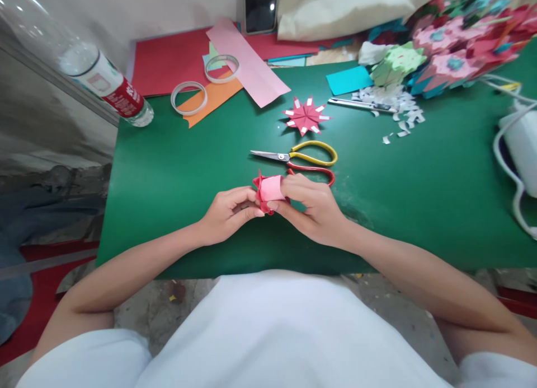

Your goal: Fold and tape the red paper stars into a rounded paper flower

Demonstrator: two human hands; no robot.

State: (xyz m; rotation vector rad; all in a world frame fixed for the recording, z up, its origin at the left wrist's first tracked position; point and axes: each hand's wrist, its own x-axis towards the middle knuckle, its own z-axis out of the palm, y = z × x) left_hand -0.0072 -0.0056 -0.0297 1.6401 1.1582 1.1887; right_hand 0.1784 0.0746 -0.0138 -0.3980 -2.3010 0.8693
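Observation:
Near the front of the green table (188, 169), both hands meet around a red folded paper flower (262, 195) with a pink paper band (272, 188) on it. My left hand (230, 213) pinches the flower's left side between thumb and fingers. On the right, my right hand (312, 207) grips the band and the flower, its fingertips partly hidden by the band. Just beyond them lie scissors (289, 156) with one yellow and one red handle. A flat red paper star (306, 116) with white strips on its points rests behind the scissors.
Tape rings (189, 98), a pink strip (251, 69), red sheets (168, 60) and a bottle (113, 88) are at the back left. A cutter (361, 104), white scraps (409, 116) and paper flowers (453, 63) lie back right. A white cable (499, 153) runs along the right.

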